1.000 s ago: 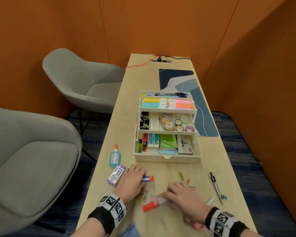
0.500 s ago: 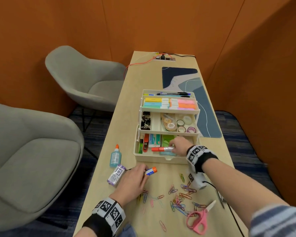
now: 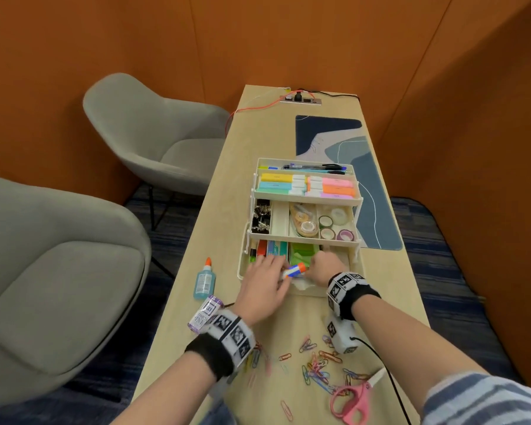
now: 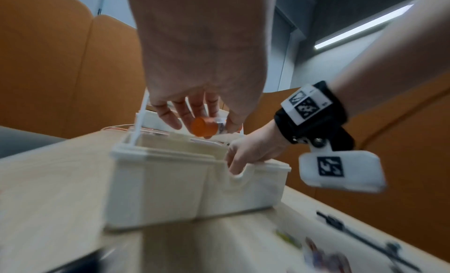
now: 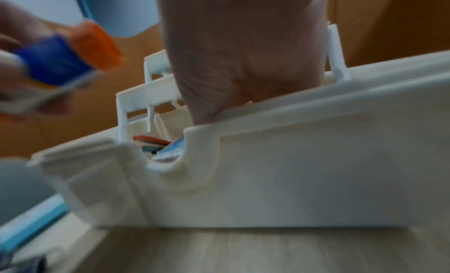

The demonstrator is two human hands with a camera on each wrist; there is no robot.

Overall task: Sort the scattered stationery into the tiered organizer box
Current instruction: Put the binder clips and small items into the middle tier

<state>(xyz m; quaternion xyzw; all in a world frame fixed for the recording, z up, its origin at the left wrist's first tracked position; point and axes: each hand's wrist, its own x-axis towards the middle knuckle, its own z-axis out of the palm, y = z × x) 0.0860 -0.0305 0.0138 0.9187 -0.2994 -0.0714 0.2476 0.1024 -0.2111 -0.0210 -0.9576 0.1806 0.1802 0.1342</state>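
Since the earlier frame your left hand point(image 3: 265, 286) has lifted the glue stick point(image 3: 294, 270) off the table point(image 3: 227, 216) and carried it to the near edge of the organizer box point(image 3: 304, 291), while your right hand point(image 3: 325, 269) has stayed inside the bottom tier. From left to right: one glue bottle point(image 3: 203, 280) stands on the table left of the box, and one ink box point(image 3: 203, 314) lies near it, partly behind your left wrist; both are still unsorted. Your left hand pinches the glue stick between thumb and fingers point(image 4: 168, 116), orange cap toward the right, above the bottom tier and not yet released. Your right hand reaches into the right half of that tier; its fingers are hidden by the box wall, so you cannot tell whether they hold anything. The box shows three open tiers, all already holding items: pens and highlighters in the far tier, clips and tape rolls in the middle, assorted items in the near one. Judged from this, sorting is well advanced but not finished. Still loose near you: a scatter of paper clips point(image 3: 316, 363), too many and too overlapped to count, and one pair of pink scissors point(image 3: 348, 400) at the right.
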